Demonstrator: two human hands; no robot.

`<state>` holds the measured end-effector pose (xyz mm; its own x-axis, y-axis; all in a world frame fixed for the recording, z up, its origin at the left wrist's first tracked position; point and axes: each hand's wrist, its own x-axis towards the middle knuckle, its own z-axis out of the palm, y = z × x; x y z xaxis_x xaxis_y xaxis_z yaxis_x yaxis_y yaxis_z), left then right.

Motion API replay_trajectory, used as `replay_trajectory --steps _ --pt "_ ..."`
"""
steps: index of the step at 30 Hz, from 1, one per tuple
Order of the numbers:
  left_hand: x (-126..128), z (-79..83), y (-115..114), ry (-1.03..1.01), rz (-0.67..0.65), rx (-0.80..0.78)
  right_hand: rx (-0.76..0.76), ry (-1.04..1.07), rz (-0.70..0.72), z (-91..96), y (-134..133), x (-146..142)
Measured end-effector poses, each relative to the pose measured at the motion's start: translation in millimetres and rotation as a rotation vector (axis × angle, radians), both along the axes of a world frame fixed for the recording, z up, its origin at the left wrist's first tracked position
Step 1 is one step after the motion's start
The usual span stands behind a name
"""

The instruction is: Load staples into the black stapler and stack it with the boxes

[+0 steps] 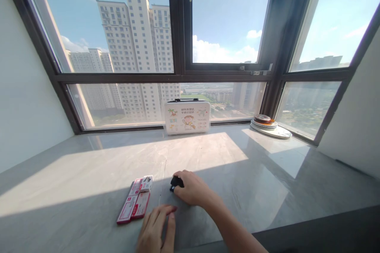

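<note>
My right hand (192,188) rests on the grey stone sill with its thumb and fingers closed around a small black stapler (177,182). Much of the stapler is hidden by the hand. My left hand (157,225) is lower and nearer to me, palm down, fingers stretched out and the thumb apart. A dark red patch shows at its fingertips; I cannot make out what it is. To the left of both hands lie several flat red-and-white boxes (127,207) side by side. A smaller white box (146,183) with a dark picture is at their far end.
A white case (187,118) with cartoon prints and a black handle stands upright against the window. Stacked round plates or discs (270,127) sit at the back right corner. Window frames (178,78) border the far side, and the sill's front edge (267,232) runs near me.
</note>
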<state>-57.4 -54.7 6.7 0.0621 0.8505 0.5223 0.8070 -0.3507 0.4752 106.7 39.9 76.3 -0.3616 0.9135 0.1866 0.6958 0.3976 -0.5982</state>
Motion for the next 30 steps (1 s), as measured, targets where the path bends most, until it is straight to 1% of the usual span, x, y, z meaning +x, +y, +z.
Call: replay_trajectory --steps 2,4,7,10,12,15,17,19,21,23,26,28,30 --pt "11 -0.5 16 0.127 -0.043 -0.019 0.023 0.006 -0.057 1.0 -15 22" --pt "24 -3.4 28 0.226 -0.106 -0.067 0.053 0.029 -0.125 -1.0 -27 32" --pt "39 -5.4 34 0.302 -0.184 -0.129 0.101 0.058 -0.213 -7.5 -36 29" --pt "39 -2.9 31 0.327 -0.158 -0.156 0.137 0.101 -0.27 -10.9 -32 18" --pt "34 -0.3 28 0.341 -0.114 -0.156 0.132 0.264 -0.269 -9.2 -24 13" --pt "28 2.1 26 0.362 -0.051 -0.158 0.043 0.741 -0.293 -5.0 -11 14" --pt "26 1.7 26 0.365 -0.023 -0.165 0.003 0.984 -0.328 -5.9 -4 21" --pt "26 -0.8 27 0.361 -0.004 -0.163 -0.01 1.202 -0.373 -12.0 0 33" --pt "26 -4.8 27 0.358 0.01 -0.146 -0.045 1.406 -0.431 -22.5 0 49" --pt "27 -9.0 27 0.352 0.022 -0.106 -0.109 1.518 -0.473 -34.4 -4 66" --pt "24 -12.6 28 0.328 0.059 0.008 -0.226 1.565 -0.498 -50.5 -16 89" --pt "17 -12.9 27 0.306 0.151 0.101 -0.245 1.613 -0.556 -60.1 -26 101" --pt "3 -13.0 25 0.298 0.315 0.134 -0.201 1.602 -0.633 -69.6 -37 111"
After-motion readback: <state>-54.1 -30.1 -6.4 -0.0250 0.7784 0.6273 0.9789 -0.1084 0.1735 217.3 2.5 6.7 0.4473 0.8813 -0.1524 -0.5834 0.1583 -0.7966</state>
